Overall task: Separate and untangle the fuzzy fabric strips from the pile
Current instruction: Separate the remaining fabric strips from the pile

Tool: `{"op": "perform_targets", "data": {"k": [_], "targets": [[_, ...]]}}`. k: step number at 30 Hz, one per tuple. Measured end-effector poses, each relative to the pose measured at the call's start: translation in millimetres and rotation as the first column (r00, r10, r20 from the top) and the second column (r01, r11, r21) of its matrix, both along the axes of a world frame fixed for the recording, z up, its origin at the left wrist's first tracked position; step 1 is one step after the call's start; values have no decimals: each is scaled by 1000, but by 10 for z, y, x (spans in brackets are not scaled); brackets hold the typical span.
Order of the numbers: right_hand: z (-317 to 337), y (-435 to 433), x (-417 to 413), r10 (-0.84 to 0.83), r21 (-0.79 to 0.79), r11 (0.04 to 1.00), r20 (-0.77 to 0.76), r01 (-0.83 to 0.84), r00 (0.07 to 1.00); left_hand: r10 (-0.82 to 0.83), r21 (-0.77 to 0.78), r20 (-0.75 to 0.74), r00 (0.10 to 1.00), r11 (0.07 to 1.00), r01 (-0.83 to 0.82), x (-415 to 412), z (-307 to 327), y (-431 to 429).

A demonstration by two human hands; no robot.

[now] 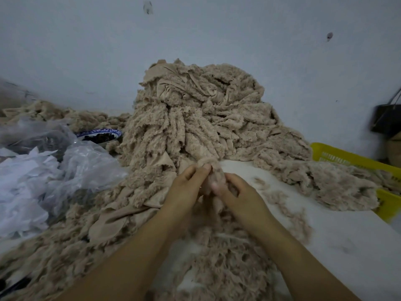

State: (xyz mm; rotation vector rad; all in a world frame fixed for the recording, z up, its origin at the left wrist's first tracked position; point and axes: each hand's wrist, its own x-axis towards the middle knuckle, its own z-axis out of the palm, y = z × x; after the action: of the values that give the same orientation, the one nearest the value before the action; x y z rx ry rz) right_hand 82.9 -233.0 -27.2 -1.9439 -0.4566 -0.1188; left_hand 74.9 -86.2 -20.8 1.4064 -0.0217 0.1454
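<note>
Pinching one fuzzy strip (208, 183) with left hand (187, 187) and right hand (238, 192), both clamped on it and close together, right at the foot of the big pile (195, 116) on the table (329, 227), likely to tug it free without dragging the others.

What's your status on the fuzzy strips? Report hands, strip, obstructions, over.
Left hand and right hand both pinching one fuzzy strip. Strip runs up into the tall pile, not free. Plastic bags left, yellow basket right, neither blocking.

Dim, flat light, soft, bowed edges
</note>
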Motion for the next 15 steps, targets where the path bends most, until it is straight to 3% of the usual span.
{"op": "perform_targets", "data": {"k": [2,4,5,6,7,9,11,15], "targets": [[-63,9,36,-64,-145,987,24,66,998,4,43,15,1000,999,-5,-7,-2,0],[-88,-23,51,-141,-184,973,-12,137,990,12,102,36,999,995,-16,-21,5,16],[-86,-39,53,-154,-95,985,-67,147,986,7,123,52,999,992,-13,-24,3,30],[-64,-46,51,-130,89,985,-152,145,980,-9,157,67,998,988,-1,-19,-14,46],[-30,-50,53,-62,315,939,-243,139,968,-40,185,73,996,982,26,-35,-14,53],[44,-78,63,87,644,747,-337,163,937,-135,262,53,989,958,117,-57,-31,50],[79,-114,92,125,750,630,-356,203,926,-217,389,-6,976,899,202,-47,-72,34],[82,-161,126,87,760,595,-383,261,919,-236,415,-7,972,883,218,-25,-96,20]]}}
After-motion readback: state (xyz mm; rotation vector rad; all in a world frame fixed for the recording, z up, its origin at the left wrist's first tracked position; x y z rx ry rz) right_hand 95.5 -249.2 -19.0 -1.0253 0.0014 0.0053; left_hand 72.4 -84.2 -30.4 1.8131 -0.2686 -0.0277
